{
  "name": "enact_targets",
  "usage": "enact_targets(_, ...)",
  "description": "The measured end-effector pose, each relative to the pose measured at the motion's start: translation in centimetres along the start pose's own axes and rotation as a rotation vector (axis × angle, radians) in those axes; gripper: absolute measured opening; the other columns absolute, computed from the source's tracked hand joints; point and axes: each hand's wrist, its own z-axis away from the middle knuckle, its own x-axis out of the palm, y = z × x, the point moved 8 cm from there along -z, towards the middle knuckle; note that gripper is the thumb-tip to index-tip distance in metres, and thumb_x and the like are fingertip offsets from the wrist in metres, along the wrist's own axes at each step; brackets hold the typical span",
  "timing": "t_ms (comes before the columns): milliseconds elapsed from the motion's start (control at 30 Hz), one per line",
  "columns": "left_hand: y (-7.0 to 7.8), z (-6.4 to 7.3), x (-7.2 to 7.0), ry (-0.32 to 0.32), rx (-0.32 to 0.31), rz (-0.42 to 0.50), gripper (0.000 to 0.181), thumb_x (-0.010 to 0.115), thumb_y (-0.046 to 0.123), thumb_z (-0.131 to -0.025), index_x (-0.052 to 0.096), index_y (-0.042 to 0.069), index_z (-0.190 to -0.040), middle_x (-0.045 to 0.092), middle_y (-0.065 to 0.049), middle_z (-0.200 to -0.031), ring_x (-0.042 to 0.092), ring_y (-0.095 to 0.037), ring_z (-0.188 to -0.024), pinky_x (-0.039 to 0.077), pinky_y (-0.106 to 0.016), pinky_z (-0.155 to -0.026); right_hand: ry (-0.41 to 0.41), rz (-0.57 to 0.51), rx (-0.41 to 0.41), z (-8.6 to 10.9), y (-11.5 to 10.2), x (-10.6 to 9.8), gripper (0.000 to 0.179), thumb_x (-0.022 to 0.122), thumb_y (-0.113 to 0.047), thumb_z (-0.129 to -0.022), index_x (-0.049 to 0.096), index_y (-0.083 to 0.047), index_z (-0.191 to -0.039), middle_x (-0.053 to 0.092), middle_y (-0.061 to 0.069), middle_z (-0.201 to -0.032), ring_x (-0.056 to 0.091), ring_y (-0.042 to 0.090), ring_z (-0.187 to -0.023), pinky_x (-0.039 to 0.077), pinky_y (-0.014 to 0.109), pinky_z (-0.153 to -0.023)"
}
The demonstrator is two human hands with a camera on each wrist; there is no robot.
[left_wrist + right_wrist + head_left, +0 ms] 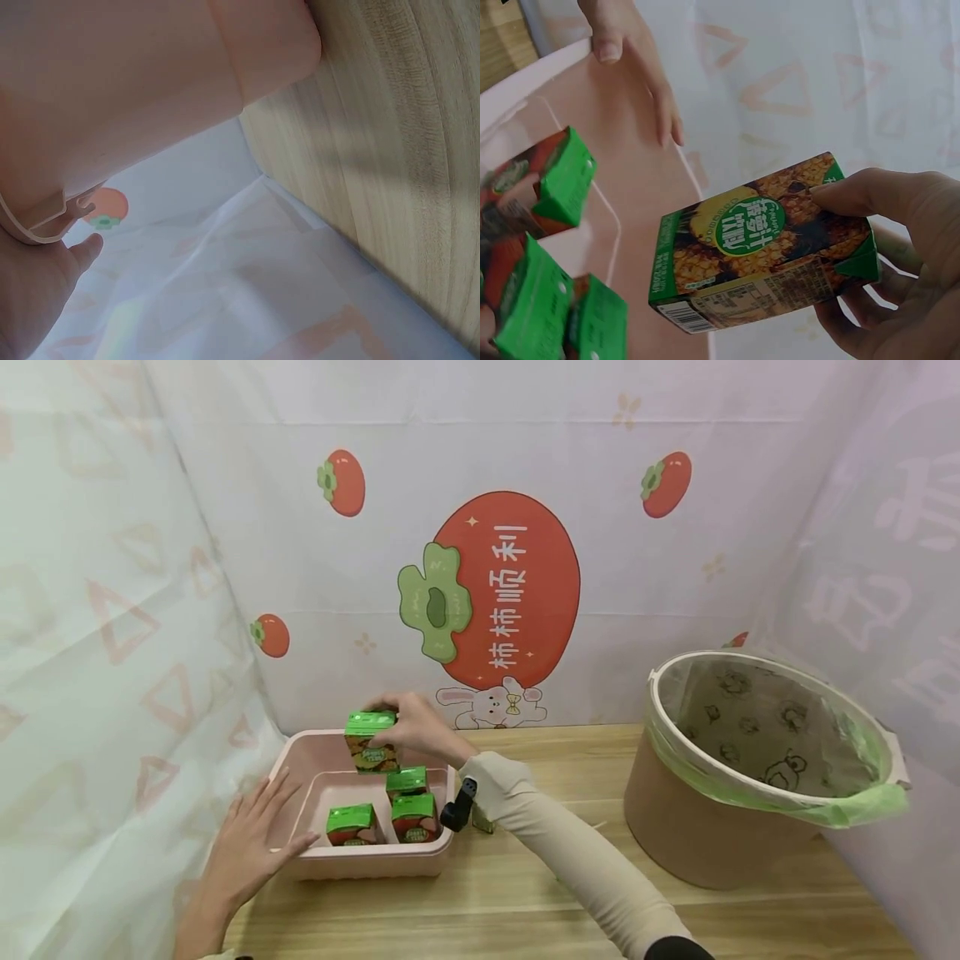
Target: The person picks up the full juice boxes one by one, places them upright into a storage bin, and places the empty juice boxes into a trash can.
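My right hand (pixel 420 724) grips a juice carton (pixel 757 240) by one end, fingers and thumb on opposite sides. Pineapple pictures and a green label cover this carton, which is held tilted above the far part of a pink plastic bin (pixel 367 867). Inside the bin sit several more green-topped cartons (pixel 414 818), grouped toward its near and right sides. At the bin's left side, my left hand (pixel 251 839) rests on the rim with fingers spread and fairly straight. The left wrist view shows only its thumb side (pixel 41 289) against the bin's edge; its other fingers are hidden there.
A tall pink bucket (pixel 697 835) with a greenish plastic liner stands to the right on the wooden table (pixel 555 902). Printed cloth walls (pixel 525 460) enclose the back and both sides. Beside the bin's right wall lies a small object (pixel 482 820), partly hidden by my right wrist.
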Motion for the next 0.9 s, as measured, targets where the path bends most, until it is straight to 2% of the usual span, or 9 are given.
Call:
enact_targets(267, 0.0, -0.2, 0.2, -0.003, 0.012, -0.011, 0.08, 0.078, 0.047, -0.09, 0.049, 0.017, -0.159, 0.04, -0.015, -0.167, 0.019, -0.036, -0.161, -0.003, -0.049, -0.13, -0.016, 0.022, 0.064, -1.0, 1.2, 3.2, 0.046, 0.085, 0.001, -0.086, 0.073, -0.005, -0.129, 0.075, 0.008, -0.118, 0.063, 0.007, -0.089, 0.054, 0.018, -0.075)
enact_targets(433, 0.0, -0.2, 0.1, -0.005, 0.007, -0.008, 0.08, 0.078, 0.047, -0.09, 0.05, 0.017, -0.158, 0.041, -0.016, -0.166, 0.021, -0.037, -0.16, -0.002, -0.05, -0.13, -0.041, 0.032, 0.084, -1.5, 2.4, 5.1, 0.046, 0.086, 0.003, -0.085, 0.073, -0.003, -0.129, 0.075, 0.01, -0.123, 0.065, 0.008, -0.094, 0.054, 0.018, -0.078)
enact_targets(533, 0.0, -0.1, 0.1, -0.01, 0.003, -0.01, 0.079, 0.078, 0.047, -0.09, 0.05, 0.017, -0.158, 0.041, -0.016, -0.166, 0.023, -0.038, -0.159, -0.001, -0.051, -0.13, -0.049, 0.043, 0.09, -1.8, 3.0, 6.1, 0.045, 0.086, 0.005, -0.084, 0.074, -0.002, -0.127, 0.076, 0.011, -0.121, 0.065, 0.007, -0.091, 0.054, 0.017, -0.078)
enact_targets(733, -0.2, 0.0, 0.0, -0.01, -0.004, -0.011, 0.079, 0.077, 0.048, -0.091, 0.05, 0.016, -0.157, 0.04, -0.015, -0.167, 0.021, -0.036, -0.16, -0.002, -0.052, -0.13, -0.07, 0.076, 0.117, -2.0, 4.1, 7.6, 0.042, 0.087, 0.003, -0.083, 0.077, -0.005, -0.124, 0.076, 0.007, -0.115, 0.062, 0.005, -0.086, 0.052, 0.017, -0.075)
enact_targets(900, -0.1, 0.0, 0.1, -0.007, 0.002, -0.007, 0.079, 0.079, 0.047, -0.09, 0.051, 0.017, -0.157, 0.04, -0.014, -0.167, 0.023, -0.038, -0.159, 0.0, -0.052, -0.13, -0.053, 0.066, 0.147, -1.8, 4.8, 8.3, 0.041, 0.085, 0.006, -0.083, 0.077, -0.003, -0.121, 0.075, 0.008, -0.112, 0.062, 0.007, -0.085, 0.054, 0.018, -0.072)
